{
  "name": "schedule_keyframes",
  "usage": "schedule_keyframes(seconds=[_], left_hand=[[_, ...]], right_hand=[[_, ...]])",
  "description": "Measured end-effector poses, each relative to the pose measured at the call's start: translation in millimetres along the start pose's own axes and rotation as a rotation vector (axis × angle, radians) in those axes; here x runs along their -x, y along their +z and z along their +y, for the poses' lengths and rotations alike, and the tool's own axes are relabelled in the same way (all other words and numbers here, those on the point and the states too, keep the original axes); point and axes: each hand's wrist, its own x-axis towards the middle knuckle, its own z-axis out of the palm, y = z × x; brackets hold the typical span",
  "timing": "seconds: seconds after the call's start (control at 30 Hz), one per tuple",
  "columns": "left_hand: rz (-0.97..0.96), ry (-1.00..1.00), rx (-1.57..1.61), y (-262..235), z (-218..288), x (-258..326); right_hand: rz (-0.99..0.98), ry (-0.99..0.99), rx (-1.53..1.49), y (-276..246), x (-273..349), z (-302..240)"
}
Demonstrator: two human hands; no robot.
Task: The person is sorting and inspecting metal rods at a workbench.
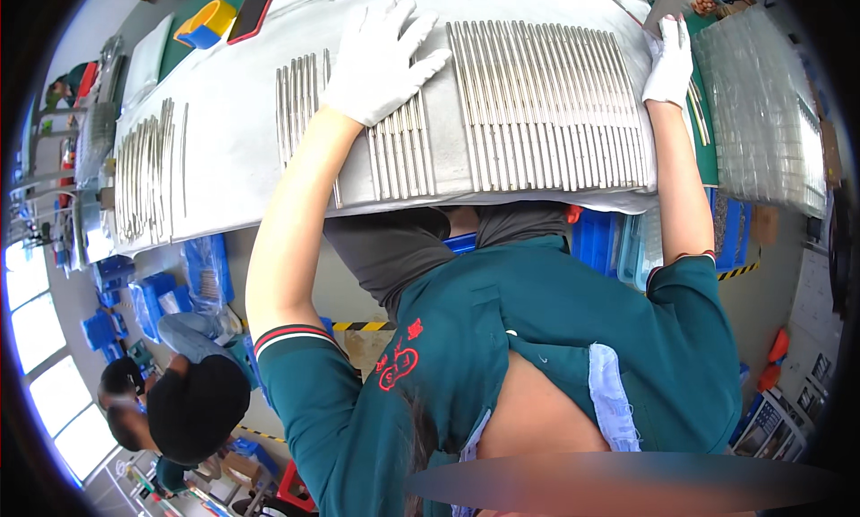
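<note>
My left hand [381,64], in a white glove, lies palm down with fingers spread over a group of slim metal rods [401,154] on the white-covered table [228,159]. Part of that group is hidden under the hand and wrist. To its right a wide row of stepped metal rods [546,105] lies side by side. My right hand [672,64], also gloved, is closed around a flat grey plate-like piece [667,6] at the far right corner. A smaller set of rods [300,100] sits left of my left hand, and thin, uneven rods [143,176] lie farther left.
A yellow and blue tape roll [206,24] and a red-edged dark object [254,11] lie at the far left. Stacked clear plastic trays [761,105] stand at the right. Blue bins [593,244] are below the table edge. Another person [197,409] is at lower left.
</note>
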Motion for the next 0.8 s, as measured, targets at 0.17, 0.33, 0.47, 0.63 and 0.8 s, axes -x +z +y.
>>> schedule_keyframes(seconds=[0.17, 0.33, 0.47, 0.63, 0.8], left_hand=[[-0.004, -0.048, 0.099, 6.5, 24.6, -23.4], [0.011, -0.081, 0.146, 16.0, 42.6, -34.7], [0.053, -0.026, 0.15, 13.0, 36.7, -35.7], [-0.037, 0.011, -0.048, -13.7, 8.3, -14.8], [0.049, 0.027, 0.149, -15.6, 36.2, -45.9]], right_hand=[[-0.068, -0.396, 0.658, -12.9, -6.9, 12.0], [0.006, -0.041, 0.15, 13.5, 6.9, -13.2], [0.074, 0.157, -0.265, -0.6, -4.5, -7.9], [0.149, 0.216, -0.503, -9.3, -9.9, -3.2], [0.096, 0.165, -0.334, 15.4, 5.2, -25.0]])
